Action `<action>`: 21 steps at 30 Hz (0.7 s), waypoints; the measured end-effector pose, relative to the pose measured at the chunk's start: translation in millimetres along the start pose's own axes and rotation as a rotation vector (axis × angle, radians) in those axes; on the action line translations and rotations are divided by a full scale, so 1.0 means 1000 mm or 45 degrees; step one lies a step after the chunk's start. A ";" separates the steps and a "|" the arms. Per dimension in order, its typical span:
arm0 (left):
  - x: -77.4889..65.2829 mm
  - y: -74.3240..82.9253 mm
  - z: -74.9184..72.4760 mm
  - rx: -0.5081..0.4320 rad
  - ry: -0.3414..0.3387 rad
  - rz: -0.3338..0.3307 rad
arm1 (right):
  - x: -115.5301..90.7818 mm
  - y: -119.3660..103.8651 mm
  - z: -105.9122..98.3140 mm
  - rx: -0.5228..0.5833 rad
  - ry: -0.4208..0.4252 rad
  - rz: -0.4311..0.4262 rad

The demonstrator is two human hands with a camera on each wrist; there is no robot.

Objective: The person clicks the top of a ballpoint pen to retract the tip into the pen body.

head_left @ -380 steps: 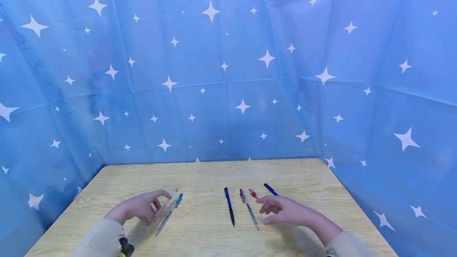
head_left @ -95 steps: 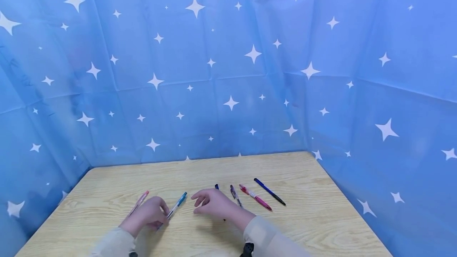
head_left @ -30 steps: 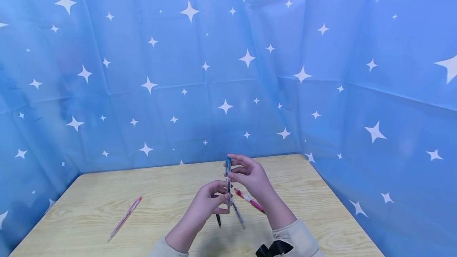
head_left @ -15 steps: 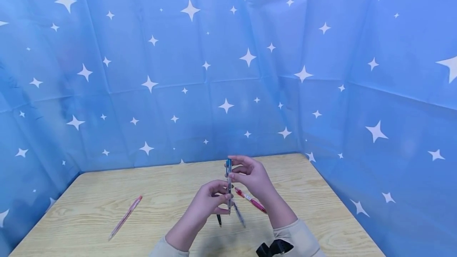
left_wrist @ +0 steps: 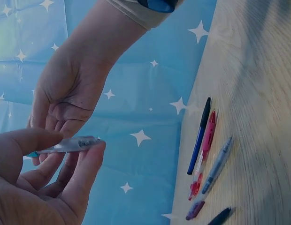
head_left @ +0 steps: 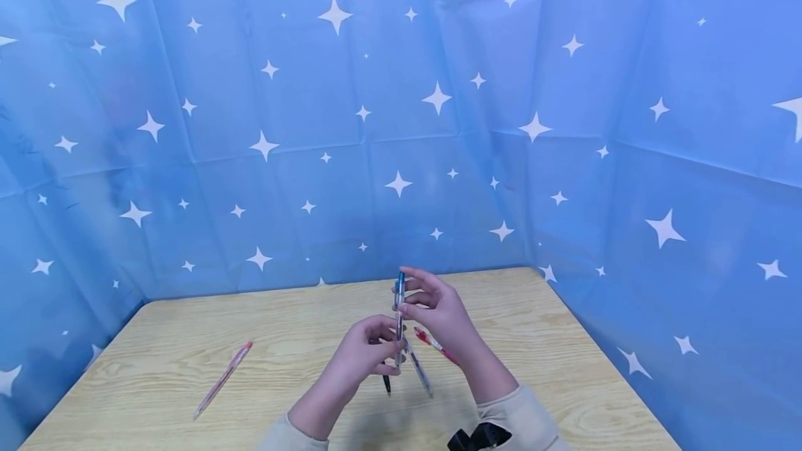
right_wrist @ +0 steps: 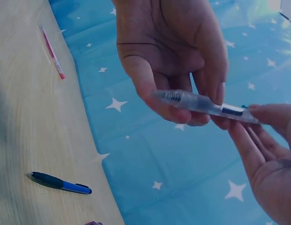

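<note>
A clear pen with a teal end (head_left: 399,326) stands roughly upright above the table, held between both hands. My left hand (head_left: 358,352) pinches its lower part between thumb and fingers. Higher up, my right hand (head_left: 446,313) grips the teal end. In the right wrist view the pen's clear tapered tip (right_wrist: 169,96) points toward the left hand's side. The left wrist view shows the left thumb and fingers closed on the clear barrel (left_wrist: 72,144), with the teal end mostly covered.
On the table (head_left: 301,395), a pink pen (head_left: 222,381) lies at the left. Behind and below the hands lie a clear purple-ended pen (left_wrist: 211,176), a red-pink pen (left_wrist: 202,150), a blue-black pen (left_wrist: 200,136) and another blue pen (right_wrist: 61,183). A blue star-patterned cloth (head_left: 313,124) surrounds the table.
Since about three seconds ago, the teal-ended pen has left the table and both hands have come together around it. Over the last second hands and pen have hardly moved.
</note>
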State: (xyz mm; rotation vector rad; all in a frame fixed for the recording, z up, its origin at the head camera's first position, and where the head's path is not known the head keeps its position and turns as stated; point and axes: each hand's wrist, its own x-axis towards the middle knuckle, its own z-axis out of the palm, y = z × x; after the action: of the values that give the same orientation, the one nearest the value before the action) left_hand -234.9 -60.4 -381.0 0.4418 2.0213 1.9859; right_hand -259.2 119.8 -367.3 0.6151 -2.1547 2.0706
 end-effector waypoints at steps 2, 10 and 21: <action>-0.001 -0.002 -0.003 0.027 0.012 -0.005 | 0.001 0.002 0.001 -0.004 -0.002 0.028; -0.004 -0.012 -0.023 0.172 0.096 -0.051 | 0.003 0.008 0.002 -0.084 -0.058 0.058; -0.008 -0.025 -0.065 0.417 0.218 -0.089 | 0.013 0.035 0.014 -0.327 -0.181 0.109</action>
State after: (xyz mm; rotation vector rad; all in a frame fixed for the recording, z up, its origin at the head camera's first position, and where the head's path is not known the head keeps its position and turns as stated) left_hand -254.0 -124.1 -404.3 0.2685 2.4453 1.7067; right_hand -280.2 103.2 -397.1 0.6669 -2.5135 1.7928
